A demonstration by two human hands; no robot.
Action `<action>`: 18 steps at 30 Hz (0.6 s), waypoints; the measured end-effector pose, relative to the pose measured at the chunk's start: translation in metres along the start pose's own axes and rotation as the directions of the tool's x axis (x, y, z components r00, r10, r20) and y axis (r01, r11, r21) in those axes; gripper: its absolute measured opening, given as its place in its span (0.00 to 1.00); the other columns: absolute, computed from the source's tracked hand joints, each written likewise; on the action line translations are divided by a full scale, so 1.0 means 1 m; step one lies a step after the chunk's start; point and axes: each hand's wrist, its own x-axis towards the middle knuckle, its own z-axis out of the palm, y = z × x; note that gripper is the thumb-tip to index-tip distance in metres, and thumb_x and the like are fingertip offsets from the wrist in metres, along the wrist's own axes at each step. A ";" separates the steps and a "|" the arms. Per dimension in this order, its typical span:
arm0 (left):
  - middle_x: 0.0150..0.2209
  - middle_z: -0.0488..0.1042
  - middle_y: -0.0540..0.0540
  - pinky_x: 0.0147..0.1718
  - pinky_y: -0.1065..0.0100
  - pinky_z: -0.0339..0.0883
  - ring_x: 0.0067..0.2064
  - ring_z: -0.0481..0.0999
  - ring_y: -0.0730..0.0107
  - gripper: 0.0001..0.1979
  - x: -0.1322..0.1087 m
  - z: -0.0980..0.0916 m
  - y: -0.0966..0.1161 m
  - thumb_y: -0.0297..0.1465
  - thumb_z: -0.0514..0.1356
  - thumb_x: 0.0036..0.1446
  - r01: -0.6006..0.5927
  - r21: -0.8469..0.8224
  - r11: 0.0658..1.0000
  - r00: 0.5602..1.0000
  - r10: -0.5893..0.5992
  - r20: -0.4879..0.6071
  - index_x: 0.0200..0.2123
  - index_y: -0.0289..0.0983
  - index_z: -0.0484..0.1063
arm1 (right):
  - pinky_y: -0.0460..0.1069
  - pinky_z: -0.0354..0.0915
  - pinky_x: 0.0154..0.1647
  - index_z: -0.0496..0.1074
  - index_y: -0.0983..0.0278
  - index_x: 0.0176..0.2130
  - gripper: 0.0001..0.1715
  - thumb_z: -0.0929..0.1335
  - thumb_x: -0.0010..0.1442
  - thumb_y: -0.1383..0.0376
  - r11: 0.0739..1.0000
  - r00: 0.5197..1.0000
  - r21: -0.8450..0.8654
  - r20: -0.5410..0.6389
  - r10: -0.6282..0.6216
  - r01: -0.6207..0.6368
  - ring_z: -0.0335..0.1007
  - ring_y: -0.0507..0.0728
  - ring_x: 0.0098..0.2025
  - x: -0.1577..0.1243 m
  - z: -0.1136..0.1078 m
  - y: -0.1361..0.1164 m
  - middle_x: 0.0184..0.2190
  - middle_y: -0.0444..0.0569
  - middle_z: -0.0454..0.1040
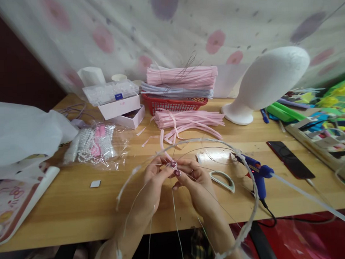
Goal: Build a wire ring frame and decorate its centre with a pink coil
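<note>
A large white-wrapped hoop (255, 187) with thin wires (175, 208) spreads around both hands, above the wooden table. My left hand (159, 173) is closed, its thumb and fingers pinching the point where the wires meet. Against it, my right hand (191, 176) also pinches at the wires, with the thumbs nearly touching. A pink fuzzy stem (162, 141) rises from between the fingers towards a bundle of pink stems (189, 121). The exact spot that the fingertips hold is partly hidden.
Behind are a red basket (174, 103) of stems, a white foam head (269, 80) and stacked boxes (121, 108). At right lie a blue glue gun (257, 172), scissors (223, 180) and a phone (289, 159). Bagged pearl beads (91, 145) and a white bag (25, 131) occupy the left.
</note>
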 end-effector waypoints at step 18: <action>0.67 0.66 0.48 0.67 0.53 0.54 0.66 0.64 0.59 0.23 0.013 -0.039 0.078 0.24 0.55 0.67 -0.701 0.699 0.144 0.661 0.499 0.560 0.61 0.48 0.72 | 0.46 0.73 0.24 0.84 0.62 0.34 0.11 0.79 0.50 0.59 0.996 0.999 -0.082 -0.004 0.035 -0.035 0.78 0.54 0.27 -0.001 -0.003 -0.008 0.28 0.51 0.83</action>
